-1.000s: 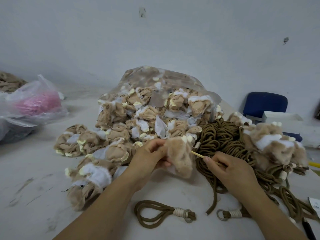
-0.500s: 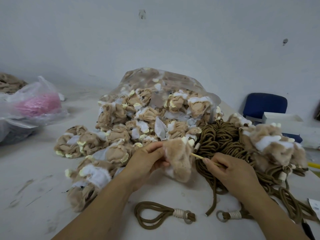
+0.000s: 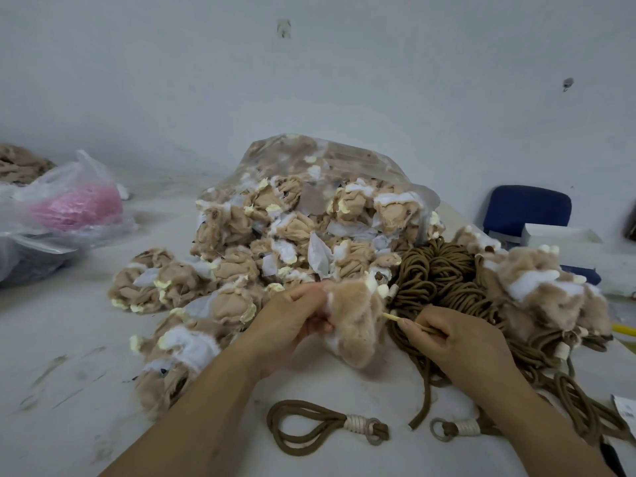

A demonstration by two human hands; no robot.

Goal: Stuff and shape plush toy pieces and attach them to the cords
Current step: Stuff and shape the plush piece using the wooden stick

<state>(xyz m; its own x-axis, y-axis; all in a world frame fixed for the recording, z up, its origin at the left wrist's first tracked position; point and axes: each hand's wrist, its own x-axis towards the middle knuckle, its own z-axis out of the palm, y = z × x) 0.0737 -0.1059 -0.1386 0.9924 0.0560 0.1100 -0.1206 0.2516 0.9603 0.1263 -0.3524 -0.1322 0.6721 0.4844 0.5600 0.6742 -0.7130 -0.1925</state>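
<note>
Holding one tan plush piece [image 3: 358, 325] just above the table [image 3: 86, 339], the left hand [image 3: 292, 321] pinches its upper edge between thumb and curled fingers, at 9 o'clock of the piece. The right hand [image 3: 457, 339], at 3 o'clock, pinches a thin pale stick [image 3: 390, 316] whose tip meets the right side of the piece. This reads as the stuffing or shaping step on a single piece. The task appears to be at an early-to-middle stage. A clear bag [image 3: 309, 160] at 12 o'clock is full of limp pieces, and a loose heap [image 3: 165, 284] spills from it toward 9 o'clock; all of these look unprocessed. A cluster of fluffier pieces [image 3: 543, 290] at 3 o'clock lies on the tangle of brown cords [image 3: 444, 280] and is probably finished. A looped cord [image 3: 330, 428] with white binding and a ring lies bare at 6 o'clock, and a second ring end [image 3: 457, 430] lies at 5 o'clock. The opening of the held piece faces away, so the depth of the stick and any filling inside cannot be determined. No supply of filling is identifiable. Whether the fluffier pieces are actually fastened to cords is hidden under the tangle. The cords and a dark object at 4 o'clock are cut off by the frame edge.
</note>
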